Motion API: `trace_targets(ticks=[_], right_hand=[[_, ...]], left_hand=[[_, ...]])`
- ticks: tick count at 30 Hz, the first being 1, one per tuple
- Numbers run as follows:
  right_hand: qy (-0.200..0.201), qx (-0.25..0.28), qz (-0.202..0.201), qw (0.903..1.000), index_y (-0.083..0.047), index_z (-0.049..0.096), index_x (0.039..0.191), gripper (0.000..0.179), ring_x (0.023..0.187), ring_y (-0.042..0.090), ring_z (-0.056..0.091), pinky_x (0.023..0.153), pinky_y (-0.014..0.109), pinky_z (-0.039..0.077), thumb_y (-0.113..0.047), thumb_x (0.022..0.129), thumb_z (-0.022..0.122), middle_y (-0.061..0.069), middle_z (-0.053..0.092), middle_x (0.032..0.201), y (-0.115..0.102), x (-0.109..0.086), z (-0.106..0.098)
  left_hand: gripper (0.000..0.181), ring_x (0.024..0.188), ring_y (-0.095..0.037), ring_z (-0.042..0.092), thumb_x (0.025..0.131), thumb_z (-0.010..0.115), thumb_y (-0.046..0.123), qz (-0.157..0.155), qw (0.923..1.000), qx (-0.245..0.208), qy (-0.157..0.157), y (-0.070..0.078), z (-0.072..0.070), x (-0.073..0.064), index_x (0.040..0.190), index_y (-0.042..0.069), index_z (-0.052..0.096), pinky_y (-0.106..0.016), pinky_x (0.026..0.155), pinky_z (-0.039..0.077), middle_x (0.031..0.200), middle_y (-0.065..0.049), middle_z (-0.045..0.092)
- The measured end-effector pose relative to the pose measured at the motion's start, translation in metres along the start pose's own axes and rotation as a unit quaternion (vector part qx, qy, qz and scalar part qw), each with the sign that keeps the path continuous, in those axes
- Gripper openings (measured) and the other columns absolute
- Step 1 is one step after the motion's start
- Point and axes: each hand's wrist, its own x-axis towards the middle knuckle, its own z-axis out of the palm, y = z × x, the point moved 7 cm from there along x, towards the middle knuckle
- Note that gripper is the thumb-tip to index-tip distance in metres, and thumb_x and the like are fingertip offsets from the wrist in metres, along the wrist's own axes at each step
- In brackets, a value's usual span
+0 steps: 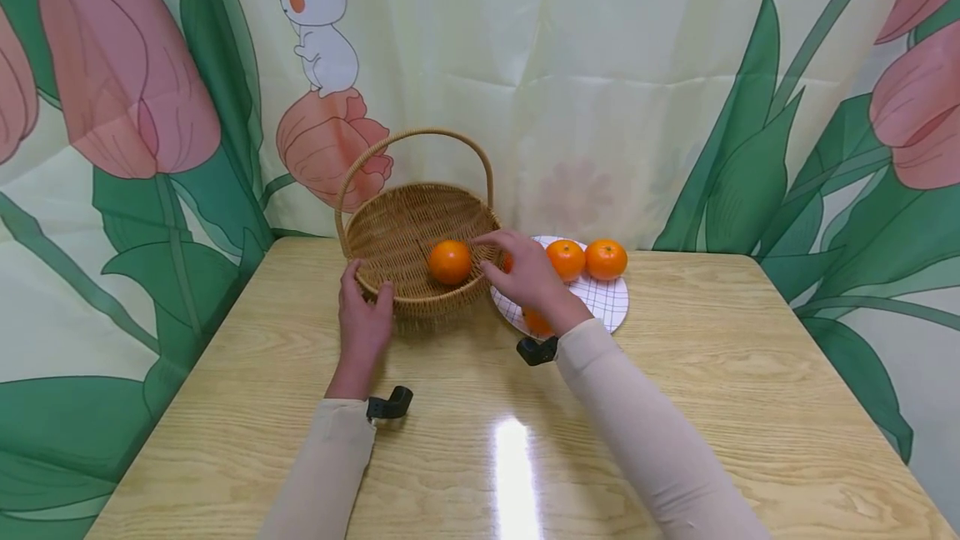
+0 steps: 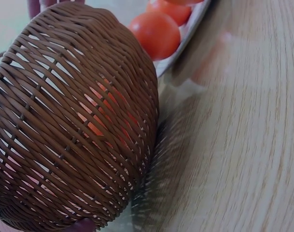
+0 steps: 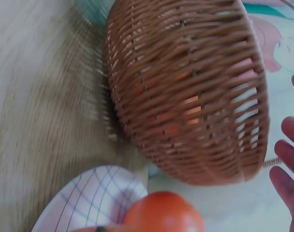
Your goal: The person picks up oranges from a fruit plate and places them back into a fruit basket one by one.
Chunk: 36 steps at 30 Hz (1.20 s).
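Hovering at the right side of the wicker basket [image 1: 397, 227], the right hand [image 1: 532, 273] has its fingers apart and slightly bent, and nothing lies between them. One orange [image 1: 450, 262] sits inside the basket, just beside those fingers, near the front right of the rim; both wrist views also show its colour through the weave. The left hand [image 1: 363, 319] rests against the near left of the basket, thumb and fingers spread along the rim and outer wall, apparently to steady it; how firmly it presses, I cannot tell.

Right of the basket, a checked plate [image 1: 607, 307] stands on the worktop [image 1: 450, 440]. It carries an orange [image 1: 566, 259] toward the back, a second orange [image 1: 606, 259] beside that one at the edge, and more fruit partly hidden by the right hand and wrist.

The step in hand looks like handling single oranges between plate and basket, and most likely the one inside is being set down there; with the fingers free of it, a release seems the better reading than a pick-up, though one moment cannot settle it. On that reading, the next move calls for lifting the right hand clear of the rim, then bringing spread fingers around one orange on the plate, while the left hand keeps the basket from shifting.
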Motion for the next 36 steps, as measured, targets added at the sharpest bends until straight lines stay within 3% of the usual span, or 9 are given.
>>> trace_targets(ticks=[9,17,26,36], right_hand=[[-0.003,-0.022,0.037,0.9991,-0.017,0.061,0.128,0.038,0.125,0.025,0.051,0.107,0.046,0.040,-0.028,0.092,0.059,0.003,0.058,0.132,0.021,-0.013,-0.005],[-0.003,-0.029,0.046,0.9985,-0.016,0.062,0.126,0.037,0.128,0.026,0.050,0.107,0.049,0.040,-0.030,0.091,0.062,0.003,0.059,0.132,0.034,-0.024,-0.009],[-0.019,-0.020,0.058,0.9979,-0.014,0.060,0.129,0.041,0.107,0.034,0.058,0.084,0.043,0.054,-0.022,0.089,0.060,0.008,0.058,0.132,0.049,-0.037,-0.008],[-0.019,-0.022,0.054,0.9981,-0.009,0.063,0.124,0.039,0.116,0.028,0.056,0.098,0.045,0.049,-0.023,0.088,0.061,0.007,0.061,0.126,0.058,-0.052,-0.007]], left_hand=[[0.065,0.138,-0.033,0.034,0.096,0.053,0.035,0.011,0.9999,-0.002,0.000,0.000,-0.001,0.000,0.151,0.020,0.023,-0.055,0.111,0.030,0.153,-0.017,0.029],[0.065,0.138,-0.034,0.036,0.096,0.053,0.034,-0.004,1.0000,-0.006,-0.002,-0.001,-0.001,0.000,0.152,0.022,0.021,-0.052,0.111,0.034,0.153,-0.016,0.029],[0.067,0.140,-0.035,0.033,0.096,0.053,0.035,-0.008,1.0000,0.004,-0.003,-0.001,-0.002,0.000,0.153,0.023,0.019,-0.053,0.111,0.032,0.155,-0.015,0.026],[0.068,0.140,-0.035,0.033,0.096,0.051,0.038,0.001,1.0000,0.002,-0.002,0.001,-0.001,0.000,0.153,0.022,0.019,-0.053,0.112,0.032,0.155,-0.017,0.026]])
